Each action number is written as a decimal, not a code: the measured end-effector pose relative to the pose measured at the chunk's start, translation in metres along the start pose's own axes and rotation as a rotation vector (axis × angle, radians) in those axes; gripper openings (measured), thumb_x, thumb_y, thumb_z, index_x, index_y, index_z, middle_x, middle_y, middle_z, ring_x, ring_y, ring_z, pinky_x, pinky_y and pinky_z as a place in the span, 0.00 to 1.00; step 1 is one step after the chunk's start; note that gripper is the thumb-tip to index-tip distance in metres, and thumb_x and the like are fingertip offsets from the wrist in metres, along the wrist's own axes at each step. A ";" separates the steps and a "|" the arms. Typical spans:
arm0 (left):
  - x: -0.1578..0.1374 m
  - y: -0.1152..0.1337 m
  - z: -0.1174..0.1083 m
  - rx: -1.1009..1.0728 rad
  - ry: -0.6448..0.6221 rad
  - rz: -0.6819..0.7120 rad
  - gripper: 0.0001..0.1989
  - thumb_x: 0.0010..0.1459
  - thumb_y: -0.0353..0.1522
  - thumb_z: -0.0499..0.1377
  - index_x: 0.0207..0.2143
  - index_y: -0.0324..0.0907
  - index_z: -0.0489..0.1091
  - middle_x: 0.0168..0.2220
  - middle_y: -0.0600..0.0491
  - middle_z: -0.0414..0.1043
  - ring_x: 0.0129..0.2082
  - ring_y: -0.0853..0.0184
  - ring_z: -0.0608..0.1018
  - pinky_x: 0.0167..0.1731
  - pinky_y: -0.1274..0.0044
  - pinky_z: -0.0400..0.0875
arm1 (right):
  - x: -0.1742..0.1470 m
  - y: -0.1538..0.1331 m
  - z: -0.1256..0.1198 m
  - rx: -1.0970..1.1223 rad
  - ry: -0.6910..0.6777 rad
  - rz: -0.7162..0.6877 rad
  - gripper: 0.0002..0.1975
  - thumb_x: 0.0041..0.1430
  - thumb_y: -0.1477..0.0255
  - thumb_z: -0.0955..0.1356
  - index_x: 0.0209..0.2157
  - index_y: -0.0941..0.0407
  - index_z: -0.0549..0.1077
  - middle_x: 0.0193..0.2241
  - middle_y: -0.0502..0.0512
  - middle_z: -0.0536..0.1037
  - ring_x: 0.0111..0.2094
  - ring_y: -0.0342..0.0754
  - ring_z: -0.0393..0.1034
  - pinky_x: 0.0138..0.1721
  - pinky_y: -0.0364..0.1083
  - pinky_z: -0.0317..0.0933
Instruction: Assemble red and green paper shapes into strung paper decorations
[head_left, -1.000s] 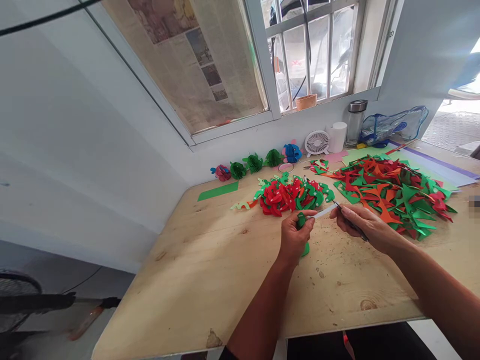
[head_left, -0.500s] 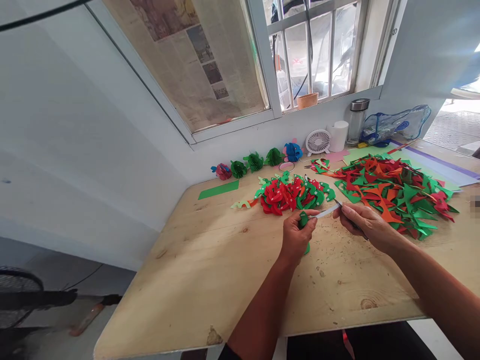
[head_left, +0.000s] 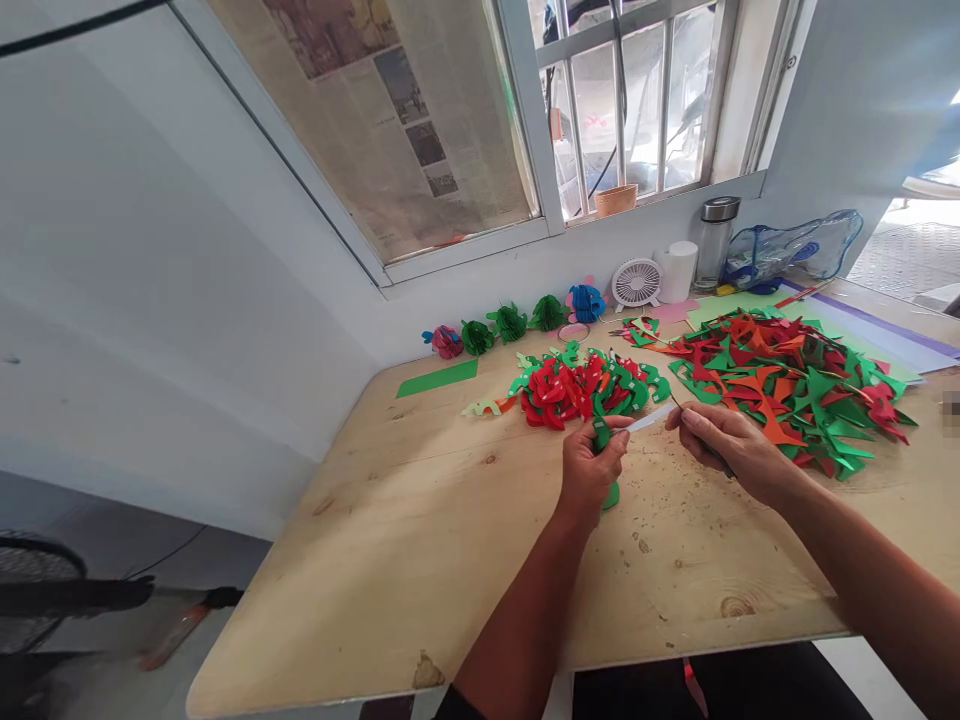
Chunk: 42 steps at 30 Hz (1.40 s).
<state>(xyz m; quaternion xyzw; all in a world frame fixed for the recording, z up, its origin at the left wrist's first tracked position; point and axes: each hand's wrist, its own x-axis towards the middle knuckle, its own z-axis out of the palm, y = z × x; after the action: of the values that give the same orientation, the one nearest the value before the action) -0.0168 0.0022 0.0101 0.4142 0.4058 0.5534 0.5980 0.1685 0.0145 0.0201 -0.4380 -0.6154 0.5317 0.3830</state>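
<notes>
My left hand (head_left: 590, 468) is closed around a folded green paper piece (head_left: 602, 437), whose lower end pokes out below the palm. My right hand (head_left: 724, 448) grips a thin dark tool that runs under the fingers, and a white strip (head_left: 649, 419) stretches from it to the left hand's fingertips. Both hands hover just above the wooden table (head_left: 420, 540), in front of a pile of red and green paper cutouts (head_left: 581, 385).
A larger heap of green, red and orange cutouts (head_left: 787, 385) lies to the right. Along the wall stand finished paper balls (head_left: 510, 325), a small white fan (head_left: 635, 284), a white cup and a steel bottle (head_left: 712, 242). A green paper strip (head_left: 437, 380) lies far left.
Both hands have risen slightly and moved a little away from me, toward the red and green pile. Their grips are unchanged.
</notes>
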 end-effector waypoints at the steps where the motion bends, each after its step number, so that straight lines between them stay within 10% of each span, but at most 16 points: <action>1: 0.000 0.000 0.000 -0.016 0.008 0.000 0.19 0.42 0.41 0.67 0.34 0.37 0.74 0.18 0.61 0.57 0.13 0.82 0.54 0.14 0.84 0.46 | 0.000 0.000 0.000 -0.006 -0.003 0.000 0.19 0.60 0.54 0.60 0.32 0.57 0.68 0.18 0.45 0.57 0.17 0.37 0.47 0.16 0.40 0.41; 42: 0.000 0.000 0.004 -0.092 0.058 -0.002 0.20 0.41 0.41 0.68 0.34 0.37 0.74 0.18 0.61 0.57 0.11 0.83 0.54 0.12 0.84 0.46 | 0.002 -0.004 0.013 -0.141 0.081 -0.007 0.20 0.56 0.52 0.62 0.27 0.56 0.65 0.16 0.43 0.55 0.17 0.38 0.48 0.16 0.40 0.44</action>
<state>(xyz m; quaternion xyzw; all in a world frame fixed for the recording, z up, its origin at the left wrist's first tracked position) -0.0126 0.0018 0.0114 0.3698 0.3976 0.5827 0.6047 0.1549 0.0118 0.0224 -0.4832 -0.6368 0.4674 0.3776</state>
